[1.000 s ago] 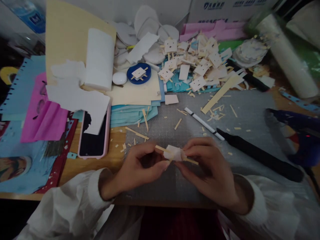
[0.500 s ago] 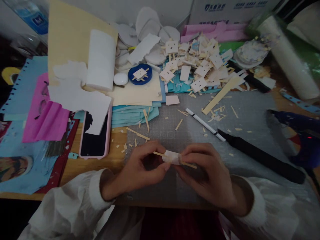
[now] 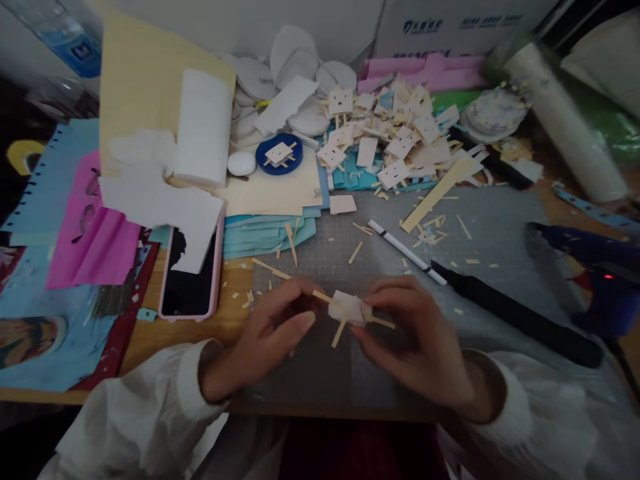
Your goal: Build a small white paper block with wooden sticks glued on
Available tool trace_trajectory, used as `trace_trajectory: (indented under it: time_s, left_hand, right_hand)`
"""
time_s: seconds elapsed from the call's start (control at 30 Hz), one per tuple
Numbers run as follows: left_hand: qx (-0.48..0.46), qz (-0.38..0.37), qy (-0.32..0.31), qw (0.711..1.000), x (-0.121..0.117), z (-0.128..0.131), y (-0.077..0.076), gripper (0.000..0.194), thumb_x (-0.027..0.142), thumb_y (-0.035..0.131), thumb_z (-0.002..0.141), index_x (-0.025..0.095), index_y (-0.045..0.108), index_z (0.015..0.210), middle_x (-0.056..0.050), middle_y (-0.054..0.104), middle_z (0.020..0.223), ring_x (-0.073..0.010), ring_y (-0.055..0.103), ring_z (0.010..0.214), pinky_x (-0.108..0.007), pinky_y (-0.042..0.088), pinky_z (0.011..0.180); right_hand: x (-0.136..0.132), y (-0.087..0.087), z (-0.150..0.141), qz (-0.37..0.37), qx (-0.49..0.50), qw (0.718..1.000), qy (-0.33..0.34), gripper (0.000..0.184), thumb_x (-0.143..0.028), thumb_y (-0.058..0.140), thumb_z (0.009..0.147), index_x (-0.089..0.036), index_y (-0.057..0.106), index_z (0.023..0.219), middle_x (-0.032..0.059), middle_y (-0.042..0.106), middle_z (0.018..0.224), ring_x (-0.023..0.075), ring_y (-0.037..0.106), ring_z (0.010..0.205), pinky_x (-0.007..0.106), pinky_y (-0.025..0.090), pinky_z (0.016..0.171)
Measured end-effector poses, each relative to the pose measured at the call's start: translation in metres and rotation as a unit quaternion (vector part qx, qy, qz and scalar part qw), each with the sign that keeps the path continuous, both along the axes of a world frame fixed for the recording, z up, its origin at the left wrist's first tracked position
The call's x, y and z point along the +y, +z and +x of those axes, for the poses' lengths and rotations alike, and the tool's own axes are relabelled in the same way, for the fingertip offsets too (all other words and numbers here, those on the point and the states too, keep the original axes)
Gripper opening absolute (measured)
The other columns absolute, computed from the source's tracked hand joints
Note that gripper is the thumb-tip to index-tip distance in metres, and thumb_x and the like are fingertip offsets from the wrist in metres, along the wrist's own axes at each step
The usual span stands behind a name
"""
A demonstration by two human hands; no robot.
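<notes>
Over the front of the grey cutting mat, my right hand (image 3: 417,333) pinches a small white paper figure (image 3: 346,307) by its right side. Pale yellow paper strips stick out from it to the left, to the right and downward, like limbs. My left hand (image 3: 277,320) is just left of the figure, its thumb apart from the fingers and off the paper. Its fingertips come close to the left strip; whether they touch it I cannot tell. A similar figure with a dotted face lies on a round blue lid (image 3: 279,167).
Many paper figures (image 3: 400,143) are heaped at the back. A white-and-black pen (image 3: 407,252) and its long black part (image 3: 525,317) cross the cutting mat (image 3: 325,260). A blue glue gun (image 3: 595,267) with a red light lies right; a phone (image 3: 187,293) lies left. Paper scraps are scattered around.
My left thumb has come off the paper figure and the left hand has opened slightly. The figure has turned in my right hand, so a strip pointing down now shows.
</notes>
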State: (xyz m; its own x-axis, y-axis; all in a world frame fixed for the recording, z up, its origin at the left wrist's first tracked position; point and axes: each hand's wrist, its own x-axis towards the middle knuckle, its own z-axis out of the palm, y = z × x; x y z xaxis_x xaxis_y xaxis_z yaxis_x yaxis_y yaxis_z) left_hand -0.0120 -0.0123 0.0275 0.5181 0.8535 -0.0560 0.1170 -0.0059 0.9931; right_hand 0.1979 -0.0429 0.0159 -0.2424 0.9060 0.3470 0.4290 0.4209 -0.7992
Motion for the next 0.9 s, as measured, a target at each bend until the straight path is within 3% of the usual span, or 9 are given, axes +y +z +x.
trace_trajectory:
  time_s: [0.13, 0.23, 0.33, 0.47, 0.7, 0.9]
  left_hand:
    - [-0.016, 0.020, 0.074, 0.997, 0.001, -0.007, -0.008, 0.035, 0.050, 0.050, 0.091, 0.018, 0.062, 0.100, -0.003, 0.056, 0.078, -0.0155, 0.051, 0.069, -0.028, 0.043, 0.061]
    - [-0.019, 0.044, 0.131, 0.990, 0.005, -0.008, -0.011, 0.026, 0.041, 0.053, 0.091, 0.018, 0.063, 0.099, -0.003, 0.056, 0.080, -0.0154, 0.052, 0.071, -0.028, 0.043, 0.064]
    - [-0.015, 0.070, 0.171, 0.983, 0.009, -0.007, -0.009, 0.019, 0.032, 0.052, 0.091, 0.018, 0.063, 0.095, -0.002, 0.056, 0.079, -0.0138, 0.051, 0.069, -0.026, 0.043, 0.062]
    - [0.004, 0.100, 0.194, 0.976, 0.010, -0.005, -0.002, 0.015, 0.028, 0.052, 0.091, 0.017, 0.063, 0.090, -0.002, 0.057, 0.080, -0.0125, 0.051, 0.068, -0.025, 0.042, 0.061]
    - [-0.005, 0.096, 0.242, 0.966, -0.001, -0.009, 0.009, 0.012, 0.025, 0.055, 0.089, 0.019, 0.065, 0.085, 0.002, 0.052, 0.067, -0.0112, 0.048, 0.062, -0.023, 0.039, 0.057]
    - [0.005, 0.060, 0.285, 0.957, -0.027, -0.018, 0.013, 0.010, 0.025, 0.059, 0.086, 0.019, 0.066, 0.082, 0.001, 0.053, 0.069, -0.0118, 0.047, 0.062, -0.023, 0.037, 0.057]
  right_hand:
    - [0.010, -0.006, 0.007, -0.025, 0.012, 1.000, -0.001, 0.033, -0.018, 0.066, 0.081, -0.024, 0.048, 0.109, 0.0045, 0.058, 0.097, 0.0176, 0.060, 0.088, 0.031, 0.055, 0.072]
    - [0.019, -0.010, 0.013, -0.034, -0.050, 0.997, 0.047, 0.025, -0.018, 0.062, 0.083, -0.021, 0.050, 0.104, 0.0043, 0.060, 0.094, 0.0173, 0.060, 0.085, 0.031, 0.054, 0.073]
    - [0.024, -0.011, 0.016, -0.027, -0.111, 0.989, 0.098, 0.021, -0.014, 0.059, 0.085, -0.020, 0.052, 0.104, 0.0065, 0.061, 0.097, 0.0189, 0.059, 0.091, 0.034, 0.052, 0.078]
    - [0.026, -0.006, 0.020, -0.010, -0.141, 0.982, 0.127, 0.022, -0.023, 0.062, 0.087, -0.018, 0.054, 0.107, 0.0085, 0.061, 0.101, 0.0202, 0.058, 0.095, 0.037, 0.052, 0.082]
    - [0.044, -0.010, 0.034, 0.072, -0.176, 0.980, 0.058, 0.020, -0.016, 0.048, 0.093, -0.017, 0.057, 0.111, 0.0105, 0.058, 0.105, 0.0194, 0.058, 0.099, 0.038, 0.052, 0.086]
    - [0.065, -0.021, 0.032, 0.097, -0.240, 0.965, 0.034, 0.024, -0.017, 0.048, 0.093, -0.015, 0.059, 0.114, 0.0123, 0.058, 0.101, 0.0215, 0.058, 0.093, 0.038, 0.053, 0.082]
